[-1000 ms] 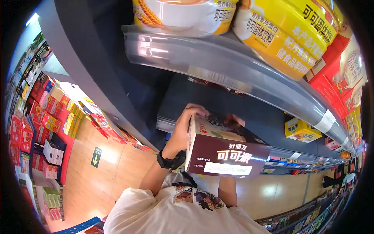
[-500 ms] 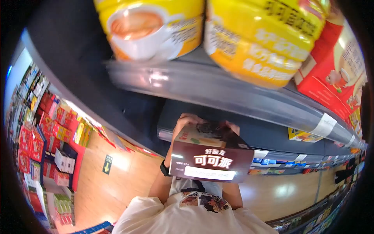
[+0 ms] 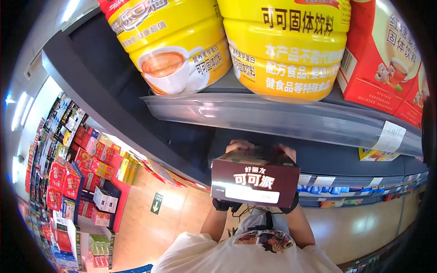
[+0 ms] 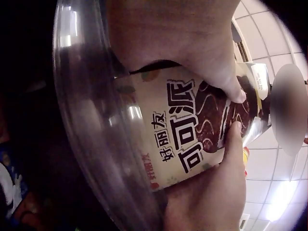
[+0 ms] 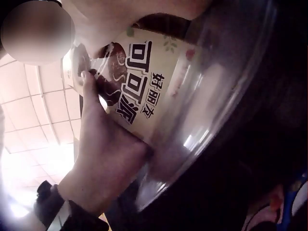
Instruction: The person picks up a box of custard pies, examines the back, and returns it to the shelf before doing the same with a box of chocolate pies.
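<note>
Brown box [image 3: 255,182] sits at the front of the lower shelf [image 3: 337,157], under the clear rail [image 3: 273,120]. It is closed, contents unseen. Left hand [image 3: 240,145] and right hand [image 3: 287,152] grip its far end, fingers curled over. Yellow tins [image 3: 287,45] and red cartons [image 3: 387,59] stand above. Only the wrist views show its cream face [image 4: 178,130], thumbs on it.

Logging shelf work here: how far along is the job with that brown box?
Done: the brown box is up at the level of the dark shelf. In hand: left hand and right hand grip its far end at the shelf's front edge. Left: most of the box juts out toward the person, so sliding it in and letting go probably remain.
</note>
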{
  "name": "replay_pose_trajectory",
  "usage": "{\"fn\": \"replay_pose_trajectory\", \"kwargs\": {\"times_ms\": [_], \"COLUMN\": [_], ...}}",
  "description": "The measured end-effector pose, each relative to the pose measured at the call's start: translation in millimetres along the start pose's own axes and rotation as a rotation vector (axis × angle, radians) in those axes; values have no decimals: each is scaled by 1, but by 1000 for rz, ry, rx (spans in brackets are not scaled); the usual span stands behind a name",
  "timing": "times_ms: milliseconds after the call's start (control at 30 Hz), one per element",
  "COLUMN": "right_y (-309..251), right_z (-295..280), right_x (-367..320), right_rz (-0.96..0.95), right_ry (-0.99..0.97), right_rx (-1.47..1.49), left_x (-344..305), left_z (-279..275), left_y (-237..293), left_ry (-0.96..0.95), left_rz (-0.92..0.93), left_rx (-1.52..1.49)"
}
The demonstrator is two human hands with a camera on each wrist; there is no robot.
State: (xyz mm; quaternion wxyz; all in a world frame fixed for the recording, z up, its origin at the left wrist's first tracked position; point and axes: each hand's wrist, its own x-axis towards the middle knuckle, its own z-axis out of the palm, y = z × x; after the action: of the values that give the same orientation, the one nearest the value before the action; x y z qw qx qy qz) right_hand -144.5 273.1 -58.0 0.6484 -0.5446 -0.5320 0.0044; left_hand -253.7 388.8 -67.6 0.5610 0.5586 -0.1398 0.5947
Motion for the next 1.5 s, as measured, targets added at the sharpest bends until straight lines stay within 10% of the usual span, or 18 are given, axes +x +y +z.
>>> {"fn": "replay_pose_trajectory", "kwargs": {"times_ms": [567,700,1033,1500], "right_y": [-19,-21,-18,-17], "right_z": [-1,-3,4,9], "right_x": [11,14,9,8], "right_rz": [-104,-140,-146,-200], "right_ry": [3,1,47,98], "right_rx": [-22,-40,-109,-131], "left_x": [-15,-5,2,-15], "left_z": [-13,-1,12,-3], "left_y": [14,35,31,28], "left_ry": [105,207,181,240], "left_rz": [-147,-429,-174,-380], "left_rx": [407,313,657,243]}}
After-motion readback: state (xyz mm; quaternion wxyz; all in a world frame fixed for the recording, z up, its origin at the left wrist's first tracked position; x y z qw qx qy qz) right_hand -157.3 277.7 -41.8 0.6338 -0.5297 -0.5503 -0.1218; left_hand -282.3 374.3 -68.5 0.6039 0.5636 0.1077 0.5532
